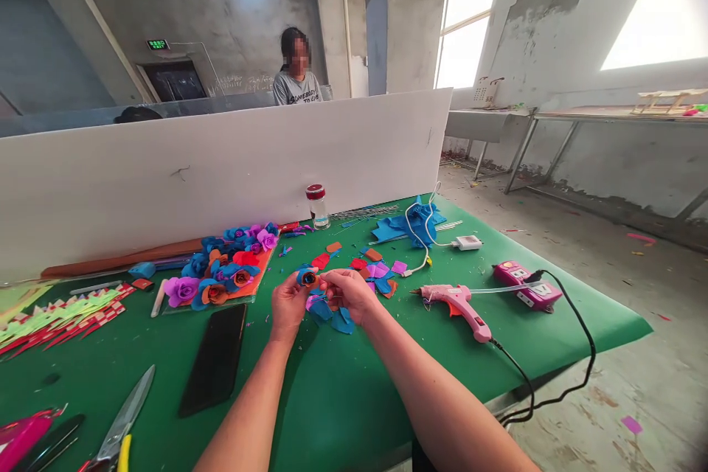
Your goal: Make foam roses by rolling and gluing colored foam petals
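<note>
Between my two hands is a small paper flower [307, 278] with an orange-brown middle and blue outer petals. My left hand [288, 306] is closed around its lower part. The fingers of my right hand [349, 293] pinch at the flower's right side; what exactly lies between them is hidden. Just beyond and below the hands, loose blue paper petals [343, 320] lie on the green table [321, 398]. More cut pieces in red, brown, purple and blue, such as a purple petal [399, 267], are scattered behind my right hand.
Finished paper flowers [213, 291] are heaped at left, near a black phone [214, 358] and scissors [127, 413]. At right lie a pink glue gun [456, 306], a pink power strip [528, 286] and a white charger [467, 243]. A jar [318, 208] stands before a white board [232, 169]; a person [297, 81] is behind it.
</note>
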### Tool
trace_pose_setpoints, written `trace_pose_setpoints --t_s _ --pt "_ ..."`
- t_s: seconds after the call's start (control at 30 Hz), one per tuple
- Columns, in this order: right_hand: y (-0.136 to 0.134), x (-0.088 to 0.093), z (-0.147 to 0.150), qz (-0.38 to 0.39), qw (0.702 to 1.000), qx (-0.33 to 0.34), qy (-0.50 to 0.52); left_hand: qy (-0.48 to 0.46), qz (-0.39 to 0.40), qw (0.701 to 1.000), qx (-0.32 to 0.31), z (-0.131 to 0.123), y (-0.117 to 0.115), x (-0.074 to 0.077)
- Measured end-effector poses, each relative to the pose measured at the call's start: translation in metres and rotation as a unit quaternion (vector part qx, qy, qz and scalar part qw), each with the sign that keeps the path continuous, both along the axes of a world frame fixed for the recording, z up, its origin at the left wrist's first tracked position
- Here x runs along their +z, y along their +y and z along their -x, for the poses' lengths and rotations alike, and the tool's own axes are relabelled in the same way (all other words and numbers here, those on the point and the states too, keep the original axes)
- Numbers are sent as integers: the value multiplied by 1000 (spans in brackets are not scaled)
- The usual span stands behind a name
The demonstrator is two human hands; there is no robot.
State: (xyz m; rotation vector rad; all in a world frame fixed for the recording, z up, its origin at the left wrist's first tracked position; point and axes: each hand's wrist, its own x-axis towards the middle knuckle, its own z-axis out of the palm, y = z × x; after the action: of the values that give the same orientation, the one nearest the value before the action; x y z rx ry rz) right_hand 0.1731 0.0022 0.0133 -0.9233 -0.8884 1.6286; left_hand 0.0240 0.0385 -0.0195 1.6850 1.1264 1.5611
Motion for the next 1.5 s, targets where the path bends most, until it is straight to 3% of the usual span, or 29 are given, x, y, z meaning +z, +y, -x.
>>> trace_pose_setpoints --t_s 0.17,0.33,0.5,0.73,0.93,1.13,1.5 --pt "1 -2 0 7 1000 -7 -1 37 -5 999 -5 2 1 -4" --pt "2 0 0 -49 995 -80 -43 88 -2 996 -5 2 -1 -3" --pt "3 5 -8 -65 988 -135 -29 75 14 997 -24 1 -3 0" --pt "8 2 -10 -103 983 -147 -23 123 16 992 -38 2 -5 5" --pt "7 2 -7 -143 975 -161 -56 110 31 993 -38 6 -5 4" --pt "7 -2 -7 -147 975 -147 -77 94 30 994 -54 8 -2 0" --pt "6 -3 -1 -135 975 -131 -118 84 33 995 -52 5 -7 6"
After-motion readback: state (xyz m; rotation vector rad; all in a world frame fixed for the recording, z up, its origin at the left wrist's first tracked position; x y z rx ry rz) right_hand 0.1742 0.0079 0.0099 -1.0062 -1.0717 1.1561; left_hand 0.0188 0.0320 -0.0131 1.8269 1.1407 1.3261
